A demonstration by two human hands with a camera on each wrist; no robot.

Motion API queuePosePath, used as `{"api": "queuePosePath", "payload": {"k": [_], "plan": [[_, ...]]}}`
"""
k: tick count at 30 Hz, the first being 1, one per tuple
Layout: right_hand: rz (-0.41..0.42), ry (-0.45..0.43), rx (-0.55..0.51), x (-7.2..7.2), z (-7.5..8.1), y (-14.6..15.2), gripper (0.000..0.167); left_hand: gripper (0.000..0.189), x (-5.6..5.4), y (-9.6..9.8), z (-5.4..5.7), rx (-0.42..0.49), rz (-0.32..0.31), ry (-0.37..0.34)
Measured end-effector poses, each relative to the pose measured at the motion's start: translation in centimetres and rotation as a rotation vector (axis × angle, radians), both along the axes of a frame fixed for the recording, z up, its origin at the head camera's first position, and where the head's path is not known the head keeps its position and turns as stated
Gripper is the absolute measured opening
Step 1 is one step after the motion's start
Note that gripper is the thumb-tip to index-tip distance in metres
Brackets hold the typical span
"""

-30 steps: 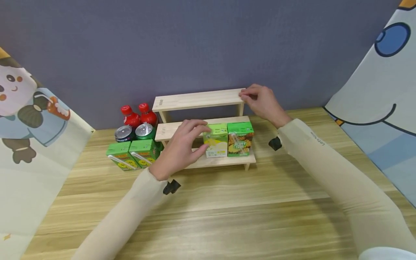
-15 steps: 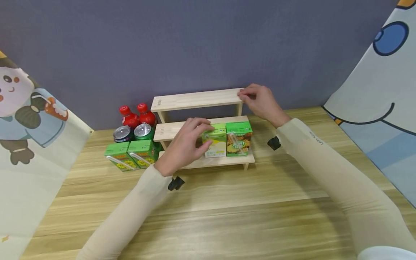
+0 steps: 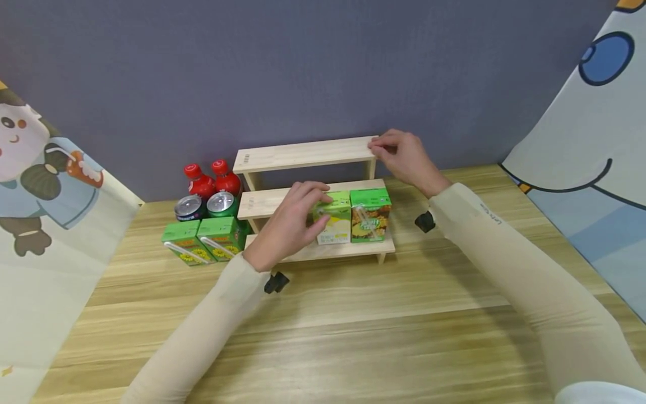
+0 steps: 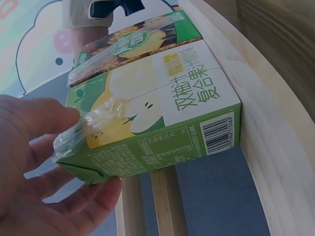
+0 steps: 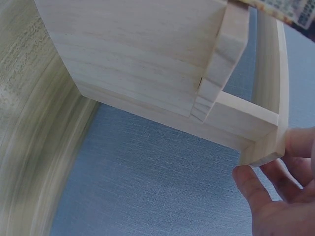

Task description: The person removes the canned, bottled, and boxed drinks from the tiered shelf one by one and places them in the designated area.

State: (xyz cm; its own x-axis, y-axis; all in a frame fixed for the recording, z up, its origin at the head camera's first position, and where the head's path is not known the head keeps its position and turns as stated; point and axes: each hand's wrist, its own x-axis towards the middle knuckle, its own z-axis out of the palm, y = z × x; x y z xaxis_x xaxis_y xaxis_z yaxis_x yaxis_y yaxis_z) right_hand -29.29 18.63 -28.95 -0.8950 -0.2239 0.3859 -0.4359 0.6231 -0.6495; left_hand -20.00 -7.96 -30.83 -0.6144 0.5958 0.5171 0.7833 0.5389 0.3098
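Observation:
A three-tier wooden shelf rack [image 3: 308,157] stands against the grey back wall. On its lowest tier sits a yellow-green juice box [image 3: 339,227], upright, beside a pineapple juice box [image 3: 370,224]. My left hand [image 3: 290,224] holds the upper left part of the yellow-green juice box. In the left wrist view its thumb [image 4: 54,118] lies at the clear straw wrapper, and the fingertips touch the carton's side. My right hand [image 3: 406,160] grips the right end of the rack's top board; the right wrist view shows thumb and fingers [image 5: 251,184] about that corner.
Left of the rack, two red-capped bottles [image 3: 227,178] stand at the back. Two drink cans [image 3: 221,203] come before them. Two green juice boxes with straws [image 3: 222,238] are in front. Patterned panels flank the wooden table [image 3: 353,336].
My left hand has shifted slightly right and up against the yellow-green juice box. The right hand keeps its hold on the top board. The whole head view has drifted a little.

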Motion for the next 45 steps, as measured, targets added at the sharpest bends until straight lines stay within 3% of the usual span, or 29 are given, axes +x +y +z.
{"api": "queuePosePath", "payload": {"k": [9, 23, 34, 45], "plan": [[0.005, 0.002, -0.004, -0.1, 0.1, -0.2, 0.026, 0.020, 0.1, -0.1, -0.1, 0.021, -0.003, 0.020], [-0.005, 0.003, 0.007, -0.2, 0.1, -0.3, 0.026, 0.019, 0.8, -0.7, -0.1, 0.045, 0.046, 0.054], [-0.006, -0.029, 0.015, 0.0, -0.1, 0.3, 0.029, 0.019, 2.5, -3.7, 1.0, 0.100, 0.100, 0.023], [-0.006, -0.016, 0.000, -0.1, 0.0, -0.1, 0.029, 0.020, 4.1, -7.3, 1.6, 0.129, 0.119, 0.050]]}}
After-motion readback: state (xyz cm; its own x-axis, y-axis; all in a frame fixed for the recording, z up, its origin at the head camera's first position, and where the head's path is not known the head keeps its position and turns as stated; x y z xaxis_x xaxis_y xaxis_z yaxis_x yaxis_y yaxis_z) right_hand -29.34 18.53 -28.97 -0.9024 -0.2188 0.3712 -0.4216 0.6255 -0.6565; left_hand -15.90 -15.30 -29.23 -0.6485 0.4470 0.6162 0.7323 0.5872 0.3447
